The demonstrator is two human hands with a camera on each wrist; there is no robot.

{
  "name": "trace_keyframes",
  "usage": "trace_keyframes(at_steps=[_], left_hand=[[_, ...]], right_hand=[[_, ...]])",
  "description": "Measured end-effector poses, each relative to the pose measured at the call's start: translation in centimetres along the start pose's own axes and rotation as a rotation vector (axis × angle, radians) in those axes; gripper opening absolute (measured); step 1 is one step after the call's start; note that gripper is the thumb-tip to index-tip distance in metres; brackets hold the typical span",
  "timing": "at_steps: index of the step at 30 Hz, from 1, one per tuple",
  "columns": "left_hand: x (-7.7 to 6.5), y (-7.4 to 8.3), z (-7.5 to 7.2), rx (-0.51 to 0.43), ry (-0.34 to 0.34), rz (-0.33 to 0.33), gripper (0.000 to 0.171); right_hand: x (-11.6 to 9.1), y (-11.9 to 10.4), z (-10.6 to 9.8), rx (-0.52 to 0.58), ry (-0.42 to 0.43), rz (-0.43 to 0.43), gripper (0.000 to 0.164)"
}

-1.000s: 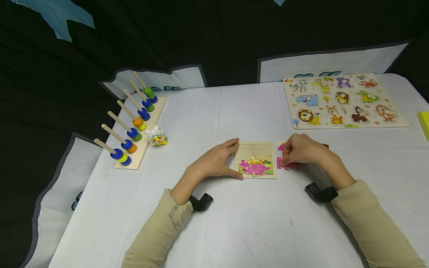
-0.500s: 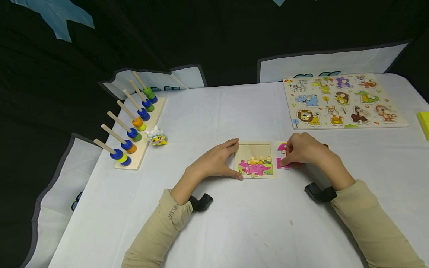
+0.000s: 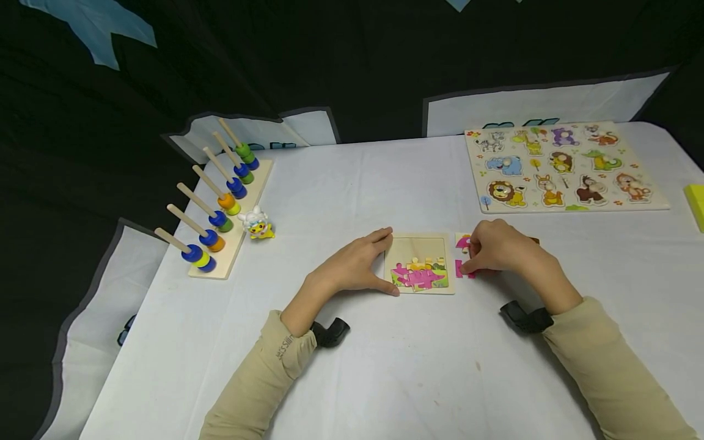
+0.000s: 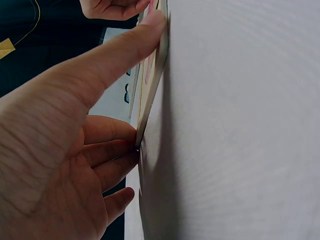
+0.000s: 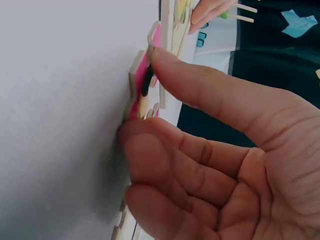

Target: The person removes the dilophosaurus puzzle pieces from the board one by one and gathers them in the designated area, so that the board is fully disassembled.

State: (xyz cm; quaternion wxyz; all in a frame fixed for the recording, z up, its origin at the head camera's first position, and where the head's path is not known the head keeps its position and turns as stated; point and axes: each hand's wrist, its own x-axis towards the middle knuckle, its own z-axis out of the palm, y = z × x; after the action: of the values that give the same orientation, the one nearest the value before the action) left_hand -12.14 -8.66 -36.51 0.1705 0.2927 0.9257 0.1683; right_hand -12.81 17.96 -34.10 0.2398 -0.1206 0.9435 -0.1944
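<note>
My left hand [image 3: 354, 263] holds the small wooden puzzle board [image 3: 419, 245] at its left side, thumb at the near edge and fingers at the far left corner. Interlocked pieces, pink and yellow, fill the board's near part [image 3: 420, 278]; its far part shows bare wood. Just right of the board, my right hand [image 3: 497, 245] pinches a pink puzzle piece [image 5: 140, 75] low over the table, thumb at one end, fingertips at the other. Another piece with pink on it [image 3: 462, 241] lies beyond that thumb. My right hand hides whatever else lies beneath it.
A wooden rack of pegs with coloured rings [image 3: 238, 235] stands at the left, a small white-and-yellow figurine [image 3: 257, 223] beside it. At the back right lies a large animal puzzle board [image 3: 569, 168]. Something yellow [image 3: 695, 206] sits at the right edge.
My right hand has shifted very slightly, so more of the piece beyond its thumb shows than a second ago. My left hand and the puzzle board have stayed put.
</note>
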Motion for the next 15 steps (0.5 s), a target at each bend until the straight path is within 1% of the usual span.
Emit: trace_keyframes(at_steps=[3,7,10,13,15], left_hand=[[0.0,0.0,0.0,0.002,0.001,0.001,0.105],[0.0,0.0,0.0,0.002,0.001,0.002,0.105],[-0.1,0.0,0.0,-0.002,-0.001,-0.001,0.105],[-0.1,0.0,0.0,-0.005,-0.001,0.001,0.105],[-0.1,0.0,0.1,-0.009,0.001,0.001,0.104]], right_hand=[[-0.1,0.1,-0.1,0.003,0.007,-0.021,0.027],[-0.2,-0.3,-0.3,0.033,0.062,-0.072,0.024],[-0.1,-1.3,-0.2,0.063,0.092,-0.128,0.022],[0.1,-2.8,0.2,0.074,0.089,-0.189,0.019],[0.4,-3.8,0.5,0.057,0.081,-0.230,0.019]])
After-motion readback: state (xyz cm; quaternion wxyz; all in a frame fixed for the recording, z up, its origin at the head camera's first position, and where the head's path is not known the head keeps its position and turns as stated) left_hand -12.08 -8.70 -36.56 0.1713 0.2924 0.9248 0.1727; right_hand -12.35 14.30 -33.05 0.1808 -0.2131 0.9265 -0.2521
